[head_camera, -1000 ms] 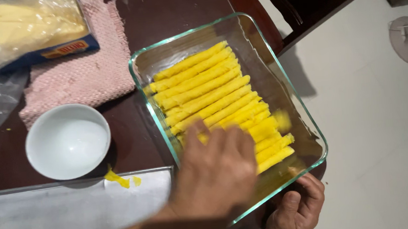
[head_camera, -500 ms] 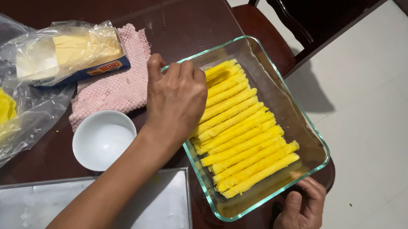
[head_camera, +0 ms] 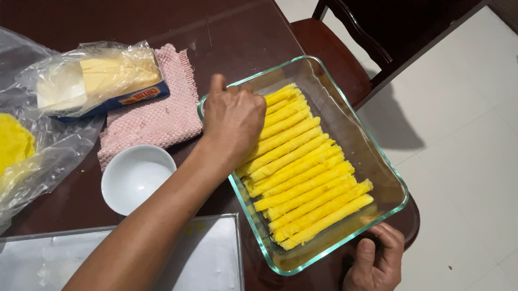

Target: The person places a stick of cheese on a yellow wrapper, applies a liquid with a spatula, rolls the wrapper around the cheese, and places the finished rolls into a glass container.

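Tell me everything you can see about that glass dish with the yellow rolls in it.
The glass baking dish is clear, rectangular, with rounded corners and a greenish rim. It sits askew at the corner of a dark wooden table. Inside, thin yellow rolls lie side by side in a row across the dish; bare glass shows on the chair side. The left hand rests over the rolls at the far end, while the right hand grips the near corner.

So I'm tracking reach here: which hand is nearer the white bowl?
The left hand. It rests on the yellow rolls at the glass dish's far-left corner, just right of the white bowl. The right hand grips the dish's near-right edge, across the dish from the bowl.
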